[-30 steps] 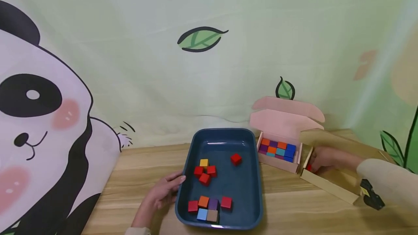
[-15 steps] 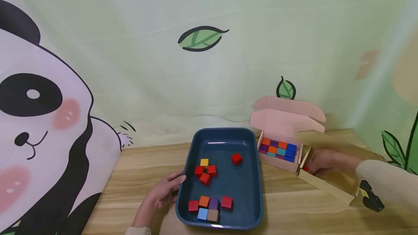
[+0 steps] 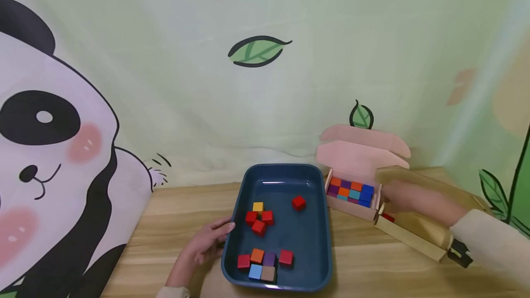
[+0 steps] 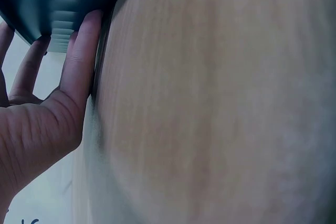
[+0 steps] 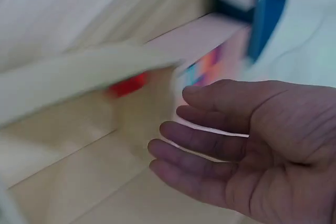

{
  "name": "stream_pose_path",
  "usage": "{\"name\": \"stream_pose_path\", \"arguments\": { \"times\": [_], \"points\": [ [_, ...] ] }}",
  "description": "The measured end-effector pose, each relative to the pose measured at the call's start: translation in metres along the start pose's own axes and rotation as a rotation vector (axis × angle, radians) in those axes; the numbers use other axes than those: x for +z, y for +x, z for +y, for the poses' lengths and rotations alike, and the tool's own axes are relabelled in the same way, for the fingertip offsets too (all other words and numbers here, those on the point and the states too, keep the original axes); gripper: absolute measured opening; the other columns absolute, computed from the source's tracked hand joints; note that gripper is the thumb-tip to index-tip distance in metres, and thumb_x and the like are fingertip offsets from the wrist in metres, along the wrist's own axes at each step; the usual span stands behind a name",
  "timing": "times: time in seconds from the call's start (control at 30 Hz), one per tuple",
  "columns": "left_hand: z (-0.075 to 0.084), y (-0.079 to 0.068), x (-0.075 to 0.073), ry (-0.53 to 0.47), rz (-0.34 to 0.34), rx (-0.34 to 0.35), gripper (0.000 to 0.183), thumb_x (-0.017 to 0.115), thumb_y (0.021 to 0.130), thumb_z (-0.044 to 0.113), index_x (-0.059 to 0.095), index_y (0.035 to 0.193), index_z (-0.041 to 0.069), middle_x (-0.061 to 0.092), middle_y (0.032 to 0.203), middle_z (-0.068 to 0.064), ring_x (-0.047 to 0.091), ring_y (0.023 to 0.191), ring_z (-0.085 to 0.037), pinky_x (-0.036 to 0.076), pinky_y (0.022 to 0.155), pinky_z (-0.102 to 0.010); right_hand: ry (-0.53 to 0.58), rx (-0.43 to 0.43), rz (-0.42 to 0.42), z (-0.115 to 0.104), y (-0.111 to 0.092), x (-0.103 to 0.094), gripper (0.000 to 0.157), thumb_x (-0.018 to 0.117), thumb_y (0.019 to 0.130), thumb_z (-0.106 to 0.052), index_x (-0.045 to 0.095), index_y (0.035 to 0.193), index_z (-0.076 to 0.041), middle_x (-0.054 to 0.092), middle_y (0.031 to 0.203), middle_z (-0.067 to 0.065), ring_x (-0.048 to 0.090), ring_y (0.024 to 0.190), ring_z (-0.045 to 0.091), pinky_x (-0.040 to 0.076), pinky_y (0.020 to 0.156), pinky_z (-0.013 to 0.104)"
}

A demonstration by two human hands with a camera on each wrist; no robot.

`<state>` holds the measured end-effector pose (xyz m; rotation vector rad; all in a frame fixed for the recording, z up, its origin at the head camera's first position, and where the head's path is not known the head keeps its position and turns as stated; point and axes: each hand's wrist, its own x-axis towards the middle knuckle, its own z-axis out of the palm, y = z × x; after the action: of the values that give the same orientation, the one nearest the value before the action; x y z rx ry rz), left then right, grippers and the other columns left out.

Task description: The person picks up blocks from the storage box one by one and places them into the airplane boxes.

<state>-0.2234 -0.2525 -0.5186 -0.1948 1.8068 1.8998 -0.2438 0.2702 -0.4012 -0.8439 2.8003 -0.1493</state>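
Note:
My left hand [image 3: 210,242] rests against the left side of a dark blue tray [image 3: 327,252]. In the left wrist view its extended fingers [image 4: 79,61] touch the tray's outer wall. Over the left end of an open brown cardboard box [image 3: 414,239] is my right hand [image 3: 407,199], somewhat blurred. Seen from the right wrist, that hand [image 5: 252,145] has loosely extended fingers and holds nothing. A red cube [image 3: 388,217] lies in the box's near left corner, below the hand; the right wrist view shows the red cube [image 5: 128,85] partly hidden by the box wall.
Inside the tray are several cubes: a yellow cube [image 3: 258,207] among red ones, a lone red cube [image 3: 298,203], and a front cluster with a light blue cube [image 3: 255,271]. A pink box [image 3: 352,211] packed with coloured cubes stands between tray and brown box.
My right hand has let go of the red cube in the box corner and lifted up and slightly left. The brown box has shifted a little left. My left hand stays put.

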Motion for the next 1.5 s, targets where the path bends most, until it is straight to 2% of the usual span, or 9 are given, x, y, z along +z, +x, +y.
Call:
{"name": "stream_pose_path", "arguments": {
  "times": [0.2,0.33,0.4,0.5,0.7,0.83,1.07,1.3,1.5],
  "points": [
    [0.001,-0.002,-0.004,-0.019,-0.004,0.005,0.075,0.069,0.098,0.036,0.034,0.157,0.004,0.065,0.134,-0.017,0.068,0.109,-0.021,0.057,0.093,-0.048,-0.058,-0.116,0.084,-0.062,0.04,-0.013,0.005,0.075,0.084,-0.004,0.072,0.087,-0.007,0.065,0.074,0.0,0.053,0.063,0.012,0.048,0.059,0.024],
    [0.001,-0.003,-0.003,-0.014,0.001,-0.002,0.075,0.069,0.098,0.035,0.035,0.157,0.004,0.064,0.135,-0.017,0.068,0.11,-0.021,0.057,0.093,-0.049,-0.032,-0.203,0.117,-0.098,0.075,-0.012,0.011,0.074,0.088,-0.005,0.075,0.098,-0.006,0.072,0.087,0.003,0.061,0.072,0.013,0.055,0.069,0.027],
    [0.002,-0.002,-0.001,-0.01,0.006,-0.004,0.076,0.07,0.097,0.036,0.036,0.157,0.004,0.063,0.136,-0.018,0.067,0.11,-0.022,0.056,0.093,-0.049,0.007,-0.186,0.098,-0.113,0.095,-0.011,0.011,0.073,0.089,-0.006,0.074,0.1,-0.005,0.071,0.088,0.005,0.06,0.075,0.015,0.055,0.071,0.029],
    [0.001,0.0,0.003,-0.008,0.005,-0.006,0.075,0.07,0.097,0.037,0.037,0.156,0.004,0.062,0.138,-0.019,0.067,0.112,-0.023,0.056,0.094,-0.049,0.053,-0.07,0.032,-0.127,0.125,-0.006,0.017,0.074,0.09,-0.009,0.073,0.105,-0.003,0.07,0.094,0.007,0.058,0.078,0.018,0.056,0.073,0.031],
    [-0.004,0.001,0.01,-0.003,-0.001,-0.022,0.074,0.07,0.097,0.037,0.039,0.156,0.006,0.063,0.137,-0.017,0.066,0.111,-0.022,0.056,0.095,-0.049,0.168,0.219,-0.089,-0.134,0.165,0.019,0.028,0.083,0.085,-0.015,0.068,0.106,-0.004,0.067,0.09,0.008,0.061,0.075,0.021,0.058,0.072,0.032],
    [-0.004,0.002,0.011,-0.008,0.004,-0.027,0.075,0.07,0.096,0.039,0.039,0.156,0.007,0.062,0.138,-0.017,0.066,0.111,-0.022,0.056,0.095,-0.048,0.246,0.333,-0.108,-0.13,0.18,0.031,0.035,0.087,0.079,-0.007,0.063,0.104,-0.005,0.063,0.09,0.01,0.063,0.073,0.022,0.059,0.065,0.03],
    [-0.001,0.0,0.007,0.011,-0.009,0.008,0.073,0.067,0.099,0.037,0.036,0.157,0.005,0.061,0.138,-0.019,0.066,0.112,-0.022,0.056,0.094,-0.05,0.218,0.371,-0.095,-0.13,0.195,0.034,0.037,0.087,0.076,0.001,0.063,0.104,-0.004,0.063,0.095,0.013,0.061,0.077,0.025,0.06,0.069,0.034],
    [-0.001,-0.002,0.003,0.011,0.014,-0.008,0.073,0.069,0.098,0.037,0.038,0.156,0.005,0.064,0.135,-0.017,0.067,0.11,-0.022,0.057,0.093,-0.049,0.294,0.439,-0.151,-0.13,0.212,0.037,0.04,0.087,0.076,0.002,0.061,0.106,-0.004,0.061,0.096,0.013,0.067,0.07,0.025,0.06,0.063,0.031],
    [0.0,0.0,0.003,-0.001,0.013,-0.002,0.073,0.07,0.097,0.038,0.04,0.155,0.006,0.065,0.134,-0.017,0.068,0.109,-0.023,0.057,0.092,-0.049,0.195,0.448,-0.199,-0.129,0.223,0.032,0.039,0.089,0.076,-0.004,0.065,0.108,-0.005,0.062,0.1,0.012,0.064,0.079,0.025,0.06,0.068,0.033]
  ]
}}
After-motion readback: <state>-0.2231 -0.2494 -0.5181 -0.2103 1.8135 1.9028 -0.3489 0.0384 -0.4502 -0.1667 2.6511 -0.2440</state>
